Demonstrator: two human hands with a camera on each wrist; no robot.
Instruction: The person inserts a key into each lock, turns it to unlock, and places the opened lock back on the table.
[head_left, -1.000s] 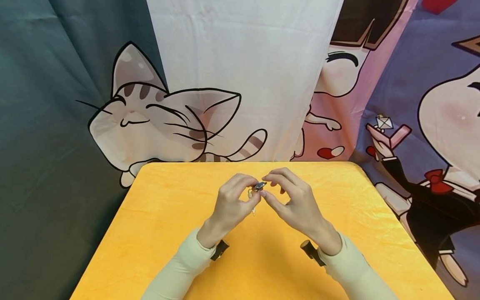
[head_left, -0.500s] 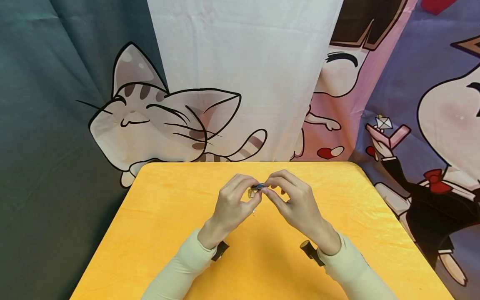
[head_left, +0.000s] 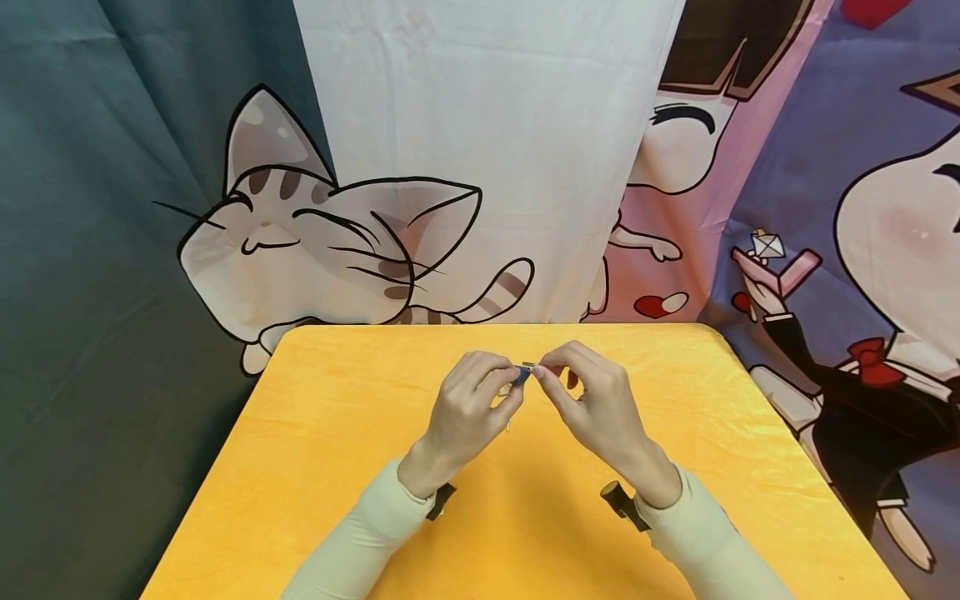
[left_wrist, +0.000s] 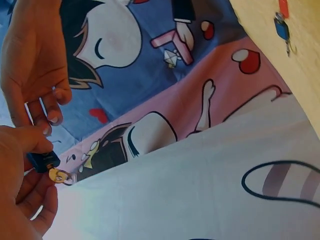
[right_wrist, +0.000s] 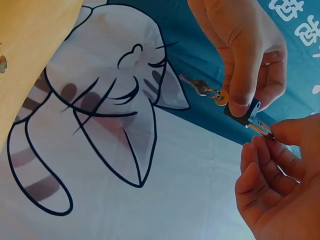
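Over the table (head_left: 570, 542), the left hand (head_left: 467, 402) pinches a blue padlock (right_wrist: 254, 108) between thumb and fingers; the right hand (head_left: 597, 396) pinches its shackle (right_wrist: 257, 128). The right wrist view clearly shows keys (right_wrist: 201, 87), barely visible from the head.

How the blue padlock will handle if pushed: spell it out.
The blue padlock is likely stiff: its boxy body shows no bend where the left hand pinches it. It may feel heavy for its size, as its shackle gleams like metal. The keys trailing from one end would probably swing.
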